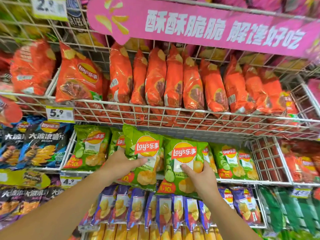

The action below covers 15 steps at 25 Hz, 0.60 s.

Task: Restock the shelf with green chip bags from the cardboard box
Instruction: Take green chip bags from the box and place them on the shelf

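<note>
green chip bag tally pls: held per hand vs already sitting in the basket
Green chip bag in left hand: 1 (left hand, left-held bag)
Green chip bag in right hand: 1 (right hand, right-held bag)
Shelved green bags showing in wire basket: 5
Total: 7 visible; any behind are hidden.

Left hand (121,162) gripping green chip bag (143,153), right hand (199,177) gripping second green bag (183,163), at wire shelf (270,181)

Orange chip bags (155,80) (upper basket), pink banner (199,28), purple bags (162,210) below
</note>
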Each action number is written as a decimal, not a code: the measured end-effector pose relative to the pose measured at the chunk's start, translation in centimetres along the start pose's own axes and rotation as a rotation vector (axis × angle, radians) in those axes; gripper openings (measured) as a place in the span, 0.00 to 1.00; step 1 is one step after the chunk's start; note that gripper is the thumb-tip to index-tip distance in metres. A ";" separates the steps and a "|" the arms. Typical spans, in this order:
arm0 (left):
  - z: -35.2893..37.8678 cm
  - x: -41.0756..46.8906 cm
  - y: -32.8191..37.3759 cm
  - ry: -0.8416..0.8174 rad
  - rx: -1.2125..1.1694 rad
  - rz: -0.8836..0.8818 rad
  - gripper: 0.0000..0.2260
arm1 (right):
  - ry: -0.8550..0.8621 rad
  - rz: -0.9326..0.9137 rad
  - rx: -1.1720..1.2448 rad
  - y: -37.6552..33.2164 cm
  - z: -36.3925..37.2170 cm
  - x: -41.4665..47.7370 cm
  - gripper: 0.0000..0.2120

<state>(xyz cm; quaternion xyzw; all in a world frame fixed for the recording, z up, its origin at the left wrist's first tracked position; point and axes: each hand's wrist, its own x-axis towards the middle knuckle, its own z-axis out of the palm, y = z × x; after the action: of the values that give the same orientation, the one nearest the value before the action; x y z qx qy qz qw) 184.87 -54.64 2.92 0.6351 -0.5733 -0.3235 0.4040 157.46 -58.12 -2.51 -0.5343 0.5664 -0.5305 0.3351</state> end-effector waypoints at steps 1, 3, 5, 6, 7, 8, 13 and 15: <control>0.6 0.0 0.8 -0.012 0.002 -0.003 0.18 | -0.010 0.008 0.003 0.3 -0.1 1.0 0.49; 1.8 0.7 1.5 -0.022 -0.009 -0.005 0.18 | -0.023 0.000 -0.012 1.2 -0.4 2.9 0.51; 3.1 2.3 1.4 -0.004 -0.016 -0.043 0.12 | -0.053 -0.001 -0.012 2.3 -0.4 5.2 0.61; 3.6 3.3 1.2 0.009 -0.027 -0.062 0.10 | -0.082 0.006 -0.009 2.5 -0.5 6.2 0.62; 4.0 3.9 1.3 0.016 -0.037 -0.076 0.10 | -0.101 0.007 -0.009 2.8 -0.5 7.2 0.62; 4.5 4.4 1.3 0.025 -0.052 -0.089 0.12 | -0.118 0.019 -0.002 2.6 -0.6 7.8 0.61; 6.7 7.2 1.6 0.070 -0.089 -0.192 0.13 | -0.212 0.076 0.060 4.2 -0.4 12.7 0.62; 7.0 8.1 1.6 0.104 -0.086 -0.223 0.14 | -0.245 0.079 0.083 4.4 0.1 14.1 0.59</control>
<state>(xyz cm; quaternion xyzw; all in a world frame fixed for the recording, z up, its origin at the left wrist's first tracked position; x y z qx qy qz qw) 179.05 -63.67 1.48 0.6931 -0.4630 -0.3572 0.4215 153.55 -72.30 -4.06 -0.5581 0.5195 -0.4703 0.4443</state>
